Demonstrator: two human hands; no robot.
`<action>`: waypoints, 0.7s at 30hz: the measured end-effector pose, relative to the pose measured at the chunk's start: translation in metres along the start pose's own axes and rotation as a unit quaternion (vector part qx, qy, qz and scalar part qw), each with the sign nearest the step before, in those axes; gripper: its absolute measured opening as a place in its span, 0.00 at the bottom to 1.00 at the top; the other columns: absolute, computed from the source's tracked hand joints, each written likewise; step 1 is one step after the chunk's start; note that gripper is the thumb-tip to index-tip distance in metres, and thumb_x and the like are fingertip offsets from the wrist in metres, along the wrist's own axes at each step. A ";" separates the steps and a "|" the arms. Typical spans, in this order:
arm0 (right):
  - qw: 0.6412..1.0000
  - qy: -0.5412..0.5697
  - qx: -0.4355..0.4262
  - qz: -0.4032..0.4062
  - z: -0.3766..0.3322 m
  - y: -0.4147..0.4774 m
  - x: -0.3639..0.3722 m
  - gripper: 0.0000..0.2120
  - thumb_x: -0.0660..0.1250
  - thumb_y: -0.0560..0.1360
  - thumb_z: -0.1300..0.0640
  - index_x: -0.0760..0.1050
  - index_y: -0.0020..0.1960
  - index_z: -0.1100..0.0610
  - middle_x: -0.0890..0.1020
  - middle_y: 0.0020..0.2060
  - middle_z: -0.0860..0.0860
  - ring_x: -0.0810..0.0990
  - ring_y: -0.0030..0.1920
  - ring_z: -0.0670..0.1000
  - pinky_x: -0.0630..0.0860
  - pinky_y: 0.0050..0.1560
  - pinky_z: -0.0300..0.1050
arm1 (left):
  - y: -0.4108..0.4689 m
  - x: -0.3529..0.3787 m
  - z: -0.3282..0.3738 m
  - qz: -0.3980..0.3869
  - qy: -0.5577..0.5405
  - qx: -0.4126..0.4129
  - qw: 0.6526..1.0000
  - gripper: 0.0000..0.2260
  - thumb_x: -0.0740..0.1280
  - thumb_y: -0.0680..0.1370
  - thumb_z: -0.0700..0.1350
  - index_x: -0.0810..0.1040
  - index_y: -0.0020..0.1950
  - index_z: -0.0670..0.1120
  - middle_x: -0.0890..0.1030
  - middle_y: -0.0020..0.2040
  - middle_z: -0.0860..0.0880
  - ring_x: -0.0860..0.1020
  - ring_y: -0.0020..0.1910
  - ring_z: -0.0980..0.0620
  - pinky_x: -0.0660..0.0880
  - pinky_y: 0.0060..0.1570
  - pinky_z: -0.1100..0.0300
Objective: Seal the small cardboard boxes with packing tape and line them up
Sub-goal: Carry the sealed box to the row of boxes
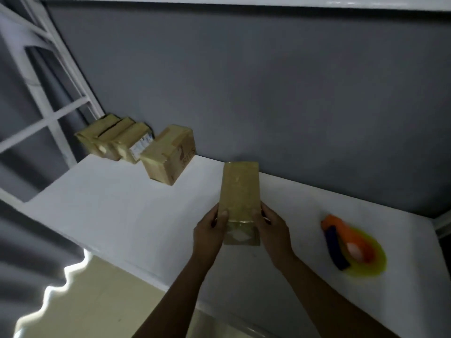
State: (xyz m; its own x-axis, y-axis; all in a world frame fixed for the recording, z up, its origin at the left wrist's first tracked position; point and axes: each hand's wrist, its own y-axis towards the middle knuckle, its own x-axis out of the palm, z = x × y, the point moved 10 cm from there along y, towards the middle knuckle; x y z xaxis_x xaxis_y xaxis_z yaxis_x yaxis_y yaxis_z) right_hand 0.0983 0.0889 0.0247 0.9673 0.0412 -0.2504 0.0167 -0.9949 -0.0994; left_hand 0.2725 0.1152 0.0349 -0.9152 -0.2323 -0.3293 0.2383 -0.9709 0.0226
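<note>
White table (109,203) fills the middle of the picture, and a grey wall (268,93) stands behind it. Low in the middle, two hands hold one box (240,191). The left hand (210,230) grips its left side and the right hand (271,228) grips its right side. Both thumbs lie on top, at the end close to the person, and the other fingers curl round the sides. So the fingers are grasping the box, not hanging loose.

This box is long and thin. Its long way points up the picture, from the hands toward the wall, and the far end sticks out well past the fingers. I cannot tell if it rests on the table or is lifted a bit. Its top looks shiny, so I think tape is on it.

Up and to the left of the hands is the row of boxes (114,140), three pressed close by the wall. The fourth box (168,154) sits just beside them, nearer the hands, and is turned a little. I think the held box should go next to that one. That spot is up and left, so the left hand is on the nearer side. Only bare table lies between.

Far to the right lies an orange and blue tape gun (346,242), well apart from the hands. A white frame (61,98) stands in the upper left.
</note>
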 end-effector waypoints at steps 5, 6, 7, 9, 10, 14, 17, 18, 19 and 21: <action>0.999 0.028 -0.008 0.028 -0.028 -0.030 0.103 0.13 0.61 0.78 0.46 0.76 0.62 0.44 0.82 0.49 0.42 0.82 0.46 0.41 0.78 0.41 0.33 | -0.007 -0.114 -0.026 0.006 0.005 0.012 1.000 0.09 0.60 0.80 0.53 0.75 0.59 0.63 0.82 0.48 0.62 0.80 0.46 0.67 0.73 0.42 0.75; 0.999 0.040 -0.007 0.033 -0.033 -0.036 0.126 0.13 0.62 0.78 0.47 0.76 0.61 0.45 0.83 0.48 0.42 0.82 0.46 0.41 0.78 0.41 0.33 | -0.008 -0.138 -0.032 0.005 0.012 0.017 1.000 0.10 0.61 0.80 0.53 0.75 0.59 0.63 0.82 0.48 0.63 0.79 0.46 0.68 0.72 0.42 0.76; 0.998 0.048 -0.004 0.035 -0.039 -0.042 0.148 0.13 0.63 0.77 0.48 0.77 0.60 0.46 0.83 0.48 0.42 0.82 0.45 0.41 0.78 0.41 0.34 | -0.008 -0.162 -0.039 0.005 0.017 0.019 1.000 0.11 0.61 0.80 0.54 0.75 0.61 0.62 0.81 0.48 0.64 0.78 0.47 0.70 0.71 0.41 0.76; 0.998 0.055 -0.008 0.026 -0.052 -0.050 0.193 0.11 0.64 0.77 0.48 0.77 0.59 0.45 0.82 0.47 0.40 0.82 0.44 0.39 0.78 0.41 0.34 | -0.005 -0.208 -0.055 0.007 0.031 0.020 0.999 0.13 0.61 0.79 0.55 0.75 0.63 0.60 0.81 0.49 0.63 0.78 0.47 0.71 0.71 0.42 0.77; 0.998 0.056 -0.010 0.018 -0.058 -0.053 0.214 0.11 0.64 0.77 0.49 0.76 0.59 0.45 0.82 0.47 0.39 0.81 0.42 0.37 0.77 0.40 0.32 | -0.004 -0.228 -0.063 0.009 0.032 0.019 0.999 0.14 0.61 0.79 0.56 0.75 0.64 0.59 0.82 0.50 0.62 0.78 0.48 0.71 0.71 0.43 0.77; 0.998 0.052 0.001 -0.019 -0.076 -0.051 0.285 0.14 0.66 0.76 0.48 0.76 0.61 0.49 0.82 0.49 0.41 0.82 0.46 0.41 0.80 0.47 0.40 | 0.006 -0.295 -0.089 0.020 0.032 0.005 0.999 0.16 0.61 0.78 0.57 0.75 0.65 0.58 0.82 0.52 0.59 0.78 0.49 0.70 0.72 0.45 0.76; 0.998 0.029 -0.002 -0.057 -0.087 -0.033 0.328 0.15 0.66 0.76 0.47 0.76 0.61 0.48 0.81 0.49 0.39 0.82 0.48 0.43 0.80 0.51 0.44 | 0.026 -0.331 -0.102 0.030 0.049 0.003 0.998 0.14 0.60 0.79 0.58 0.74 0.63 0.61 0.81 0.48 0.62 0.77 0.47 0.72 0.70 0.41 0.78; 0.998 0.025 -0.005 -0.065 -0.089 -0.025 0.340 0.15 0.65 0.76 0.46 0.76 0.61 0.48 0.81 0.49 0.39 0.82 0.48 0.43 0.80 0.51 0.44 | 0.036 -0.341 -0.106 0.032 0.055 0.006 0.998 0.13 0.60 0.78 0.61 0.73 0.62 0.62 0.81 0.47 0.63 0.77 0.46 0.72 0.70 0.41 0.78; 0.997 0.020 -0.009 -0.071 -0.092 -0.017 0.351 0.16 0.65 0.76 0.46 0.76 0.61 0.49 0.81 0.50 0.40 0.81 0.49 0.43 0.80 0.51 0.44 | 0.045 -0.349 -0.111 0.033 0.063 0.010 0.997 0.14 0.58 0.77 0.64 0.73 0.60 0.64 0.81 0.46 0.64 0.77 0.46 0.72 0.70 0.41 0.78; 0.997 0.007 -0.015 -0.081 -0.097 0.002 0.373 0.16 0.65 0.76 0.46 0.76 0.62 0.48 0.82 0.51 0.42 0.81 0.49 0.43 0.80 0.52 0.44 | 0.068 -0.362 -0.121 0.029 0.077 0.011 0.997 0.18 0.55 0.74 0.67 0.72 0.60 0.65 0.80 0.46 0.65 0.76 0.46 0.73 0.69 0.41 0.79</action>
State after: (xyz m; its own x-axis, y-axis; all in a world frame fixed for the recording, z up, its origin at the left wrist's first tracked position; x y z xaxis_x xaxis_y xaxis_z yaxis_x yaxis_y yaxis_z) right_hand 0.4832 0.0938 0.0242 0.9546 0.2001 -0.2206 0.1797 -0.9776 -0.1092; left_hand 0.6595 0.1407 0.0420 -0.8390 -0.2786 -0.4673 0.2810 -0.9574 0.0663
